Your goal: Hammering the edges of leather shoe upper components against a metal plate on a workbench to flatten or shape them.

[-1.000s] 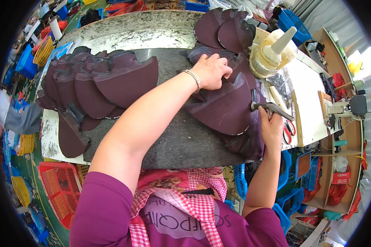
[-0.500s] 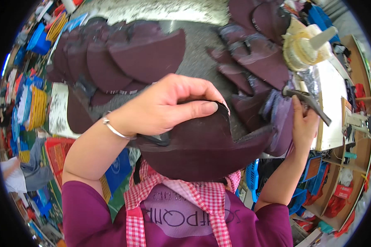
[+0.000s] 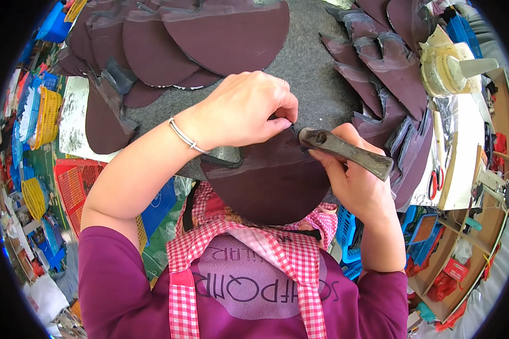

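Note:
In front of me lies a dark maroon half-round piece of leather-like material (image 3: 271, 186), its curved edge toward my body. My left hand (image 3: 243, 110) is closed on the piece's far edge, with thumb and fingers pinched together. My right hand (image 3: 359, 175) grips a hammer (image 3: 353, 152) with a worn dark metal head, held over the piece's right side. The fingertips of that hand are close to the piece's upper right edge; whether they touch it I cannot tell. A dark strip or bar (image 3: 223, 162) shows at the piece's left edge, partly hidden by my left wrist.
Overlapping maroon pieces (image 3: 226, 37) lie on the grey work surface (image 3: 305, 70) at the far left. Folded ones (image 3: 387, 73) lie at the right. Beyond them stands a cream-coloured pot (image 3: 449, 70). Red-handled scissors (image 3: 435, 182) and a red crate (image 3: 73, 181) flank the work area.
My right hand has brought the hammer leftward from the right-hand pieces to the piece in front of me. My left hand still pinches that piece. The view has shifted slightly.

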